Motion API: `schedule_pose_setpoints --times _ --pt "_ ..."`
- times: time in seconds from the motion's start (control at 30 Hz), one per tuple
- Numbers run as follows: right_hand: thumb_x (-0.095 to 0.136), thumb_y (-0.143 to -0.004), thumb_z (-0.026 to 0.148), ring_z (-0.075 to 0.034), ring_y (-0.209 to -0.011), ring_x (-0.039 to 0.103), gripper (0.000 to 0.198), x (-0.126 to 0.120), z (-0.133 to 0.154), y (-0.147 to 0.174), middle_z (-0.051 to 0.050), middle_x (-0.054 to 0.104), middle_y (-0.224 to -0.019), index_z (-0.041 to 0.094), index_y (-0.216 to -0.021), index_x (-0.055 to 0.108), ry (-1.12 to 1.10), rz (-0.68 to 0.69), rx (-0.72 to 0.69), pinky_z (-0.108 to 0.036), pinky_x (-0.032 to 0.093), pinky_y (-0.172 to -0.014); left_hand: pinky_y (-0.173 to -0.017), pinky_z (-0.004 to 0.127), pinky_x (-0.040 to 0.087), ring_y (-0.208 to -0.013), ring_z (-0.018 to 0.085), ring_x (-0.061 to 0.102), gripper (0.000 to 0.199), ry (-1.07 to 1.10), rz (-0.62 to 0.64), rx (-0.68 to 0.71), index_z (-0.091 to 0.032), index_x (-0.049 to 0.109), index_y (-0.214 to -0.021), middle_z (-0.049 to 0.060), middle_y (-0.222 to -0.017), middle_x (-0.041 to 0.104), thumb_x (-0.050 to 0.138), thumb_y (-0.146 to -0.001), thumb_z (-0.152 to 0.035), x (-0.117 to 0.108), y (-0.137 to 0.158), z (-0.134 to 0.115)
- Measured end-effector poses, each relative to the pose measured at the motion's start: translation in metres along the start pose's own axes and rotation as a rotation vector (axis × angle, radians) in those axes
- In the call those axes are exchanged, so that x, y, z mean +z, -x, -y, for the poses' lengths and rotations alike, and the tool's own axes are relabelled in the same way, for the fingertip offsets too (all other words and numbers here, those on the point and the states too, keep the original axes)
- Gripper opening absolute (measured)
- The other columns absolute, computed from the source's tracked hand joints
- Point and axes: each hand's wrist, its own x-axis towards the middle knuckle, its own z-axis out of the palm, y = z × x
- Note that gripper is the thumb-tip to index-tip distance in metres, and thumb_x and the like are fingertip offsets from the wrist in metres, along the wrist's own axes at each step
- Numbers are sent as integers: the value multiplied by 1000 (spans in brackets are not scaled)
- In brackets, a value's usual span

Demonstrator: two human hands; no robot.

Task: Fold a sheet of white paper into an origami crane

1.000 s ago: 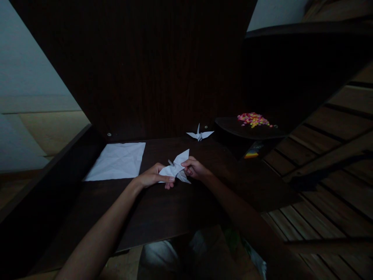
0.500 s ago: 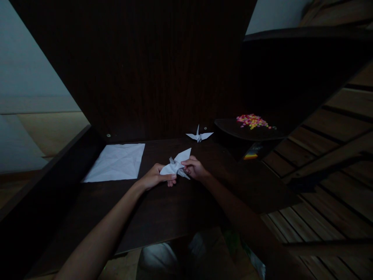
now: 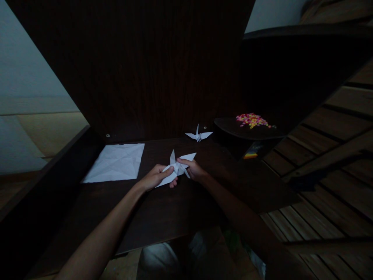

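Observation:
Between my two hands, above the dark desk [image 3: 151,217], is a white origami crane [image 3: 178,168] with its wings spread left and right and one pointed end sticking up. My left hand [image 3: 155,177] pinches the left wing near the body, thumb on top and fingers beneath. On the other side, my right hand [image 3: 194,168] grips the right wing close to the body, its thumb over the paper. Some of the fingers are hidden under the crane. Farther back, a second white paper crane [image 3: 199,136] stands by the back panel, apart from both hands.
A creased white paper sheet [image 3: 116,163] lies flat at the left. On a low rounded shelf [image 3: 233,130] at the right rests a pile of small colourful pieces [image 3: 252,120]. A dark side board [image 3: 46,179] edges the desk's left; the tall panel [image 3: 157,70] closes the back.
The held crane has been turned and tilted, so its pointed end now stands up and its wings lie lower. Both thumbs have shifted closer to its body.

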Motion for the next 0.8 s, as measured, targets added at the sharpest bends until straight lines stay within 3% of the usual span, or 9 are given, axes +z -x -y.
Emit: schedule_pose_setpoints --times 0.27,0.8 --pt "76 -59 37 -4 -40 39 30 1 1 -2 5 51 -50 14 -58 56 -76 -59 -32 -19 17 -36 -58 23 44 -54 13 59 43 -69 -19 5 -8 67 -71 7 -61 67 60 -81 -49 -1 0 1" --pt "72 -60 32 -2 -35 23 28 3 12 3 7 43 -43 15 -52 51 -89 -25 60 -20 9 -34 -52 21 39 -51 12 57 47 -253 61 1 -9 65 -68 6 -58 65 53 -84 -52 -5 3 -3"
